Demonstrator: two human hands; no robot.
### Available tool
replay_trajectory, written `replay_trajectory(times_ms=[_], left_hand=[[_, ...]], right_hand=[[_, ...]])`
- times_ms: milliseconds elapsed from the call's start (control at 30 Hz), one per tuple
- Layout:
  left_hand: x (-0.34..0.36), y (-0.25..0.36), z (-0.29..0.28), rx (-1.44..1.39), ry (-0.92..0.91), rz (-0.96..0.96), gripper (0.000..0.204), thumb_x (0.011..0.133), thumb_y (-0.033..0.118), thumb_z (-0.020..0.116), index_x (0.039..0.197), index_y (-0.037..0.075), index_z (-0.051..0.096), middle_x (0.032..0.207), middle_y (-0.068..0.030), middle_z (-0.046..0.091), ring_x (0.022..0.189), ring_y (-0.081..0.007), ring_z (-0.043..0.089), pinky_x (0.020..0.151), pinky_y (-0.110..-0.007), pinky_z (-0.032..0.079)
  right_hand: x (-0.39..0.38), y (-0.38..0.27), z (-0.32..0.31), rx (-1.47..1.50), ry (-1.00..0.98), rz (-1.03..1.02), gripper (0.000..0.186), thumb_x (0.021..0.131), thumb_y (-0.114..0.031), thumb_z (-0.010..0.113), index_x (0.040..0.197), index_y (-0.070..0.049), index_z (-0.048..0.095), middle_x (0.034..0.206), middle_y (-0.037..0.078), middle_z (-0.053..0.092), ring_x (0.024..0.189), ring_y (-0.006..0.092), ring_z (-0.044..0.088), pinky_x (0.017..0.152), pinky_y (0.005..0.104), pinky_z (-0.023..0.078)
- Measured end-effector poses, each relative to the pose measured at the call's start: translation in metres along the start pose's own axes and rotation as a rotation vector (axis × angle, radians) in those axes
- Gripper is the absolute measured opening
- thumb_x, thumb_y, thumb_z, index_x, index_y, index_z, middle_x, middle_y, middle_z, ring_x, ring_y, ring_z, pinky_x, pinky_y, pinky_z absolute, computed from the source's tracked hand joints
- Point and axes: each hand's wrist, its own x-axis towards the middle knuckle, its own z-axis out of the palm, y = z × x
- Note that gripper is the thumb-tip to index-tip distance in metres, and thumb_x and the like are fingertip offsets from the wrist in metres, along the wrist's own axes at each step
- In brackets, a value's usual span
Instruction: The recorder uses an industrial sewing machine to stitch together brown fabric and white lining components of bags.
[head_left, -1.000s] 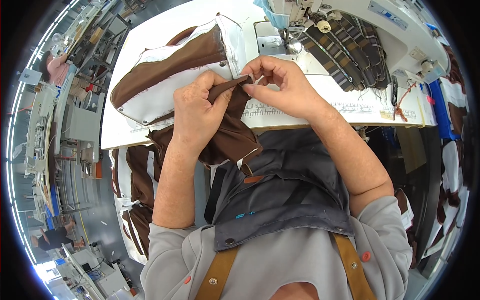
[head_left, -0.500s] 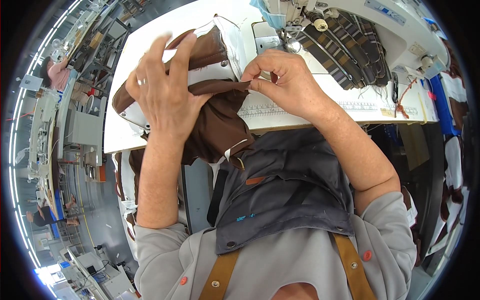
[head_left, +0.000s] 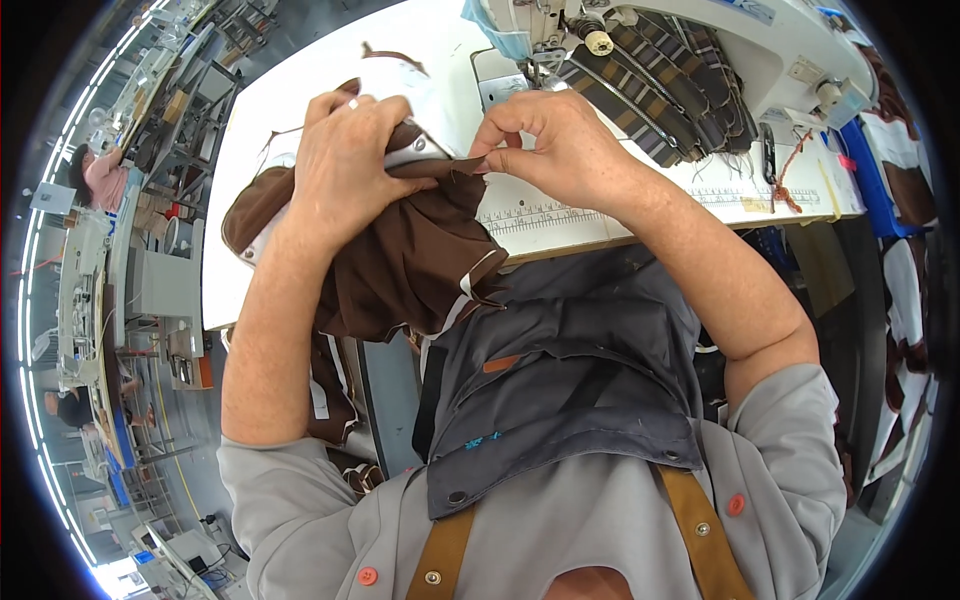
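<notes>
My left hand [head_left: 352,165] is closed over a bunched brown and white sewn piece, its fingers curled across the top and its thumb along the near edge. Dark brown cloth [head_left: 410,255] hangs from that piece over the front edge of the white table [head_left: 235,285]. With thumb and index finger, my right hand [head_left: 560,150] pinches the right end of the brown cloth's edge. Between the hands a white strip with metal snaps [head_left: 420,147] shows. Part of the piece is hidden under my left hand.
A white sewing machine [head_left: 780,55] stands at the back right, a light blue cloth [head_left: 497,28] hanging by its head. Patterned striped pieces with zippers [head_left: 665,90] lie beside it. Black thread snips [head_left: 768,150], a reddish cord [head_left: 792,180] and a printed ruler [head_left: 545,215] are near the front edge.
My left hand has come down from spread fingers to a grip on the piece. The piece has folded and bunched up; my right hand keeps its pinch.
</notes>
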Motion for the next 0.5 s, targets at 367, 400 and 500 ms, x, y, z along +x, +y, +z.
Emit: replay_trajectory(times_ms=[367, 400, 500], left_hand=[[-0.004, 0.024, 0.02, 0.6, 0.364, 0.242, 0.011, 0.076, 0.014, 0.06, 0.067, 0.018, 0.055, 0.062, 0.0024, 0.049, 0.066, -0.0148, 0.054, 0.077, -0.031, 0.037], [0.003, 0.024, 0.029, 0.632, 0.278, 0.294, 0.008, 0.076, 0.013, 0.06, 0.07, 0.017, 0.056, 0.065, 0.002, 0.051, 0.069, -0.0141, 0.056, 0.076, -0.031, 0.038], [0.019, 0.031, 0.063, 0.66, 0.181, 0.401, 0.008, 0.075, 0.013, 0.059, 0.07, 0.016, 0.054, 0.07, 0.0018, 0.053, 0.07, -0.0138, 0.056, 0.071, -0.031, 0.041]], right_hand=[[0.032, 0.036, 0.012, -0.097, 0.086, -0.407, 0.004, 0.081, -0.008, 0.069, 0.084, -0.007, 0.069, 0.078, 0.007, 0.069, 0.077, 0.0283, 0.068, 0.069, 0.0394, 0.053], [0.033, 0.045, 0.008, -0.156, 0.039, -0.426, 0.007, 0.078, -0.003, 0.068, 0.085, -0.006, 0.068, 0.079, 0.008, 0.068, 0.08, 0.0285, 0.067, 0.068, 0.0391, 0.053], [0.026, 0.075, 0.0, -0.278, 0.003, -0.521, 0.012, 0.072, -0.002, 0.066, 0.083, -0.006, 0.068, 0.081, 0.007, 0.067, 0.086, 0.0275, 0.066, 0.068, 0.0392, 0.054]])
